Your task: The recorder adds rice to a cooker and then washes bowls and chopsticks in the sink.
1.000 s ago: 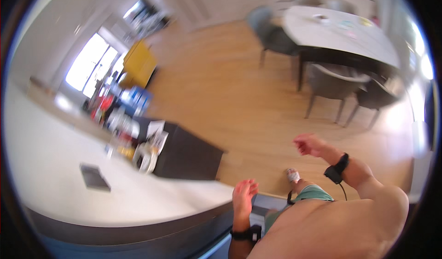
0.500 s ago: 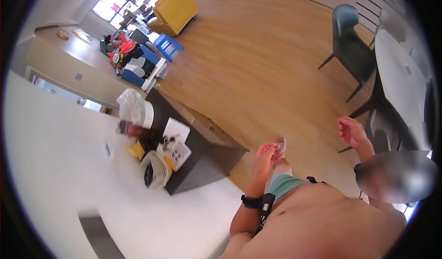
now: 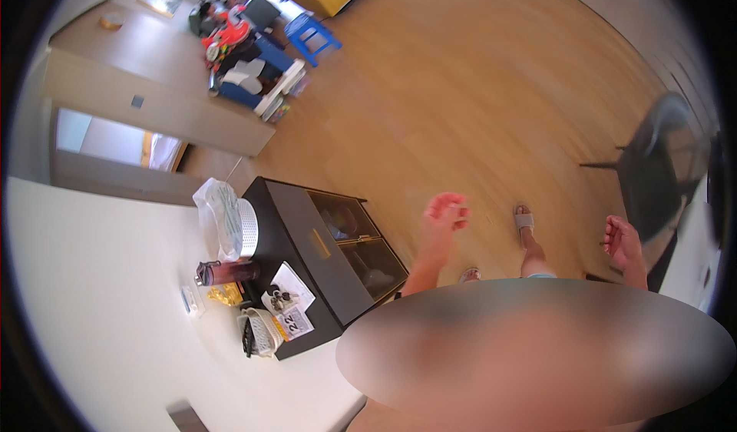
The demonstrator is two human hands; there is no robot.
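My left hand (image 3: pixel 445 215) hangs in front of me over the wooden floor (image 3: pixel 476 102), fingers loosely bent, with nothing in it. It is just right of a low black cabinet (image 3: pixel 311 244) with glass doors. My right hand (image 3: pixel 622 244) is out to the right, loosely curled and also holding nothing, near a dark chair (image 3: pixel 662 178). My foot in a grey slipper (image 3: pixel 523 220) shows on the floor between the two hands. A blurred patch covers my body below them.
On the cabinet top stand a white ribbed cylinder (image 3: pixel 246 228), a clear plastic bag (image 3: pixel 216 211), a dark red bottle (image 3: pixel 227 271), papers (image 3: pixel 292 309) and a small basket (image 3: pixel 261 332). A white wall (image 3: pixel 100 301) fills the left. A blue stool (image 3: pixel 315 36) and clutter lie far back.
The view has swung further down and left, bringing the black cabinet closer. My left hand has lifted forward; my right hand has dropped lower on the right.
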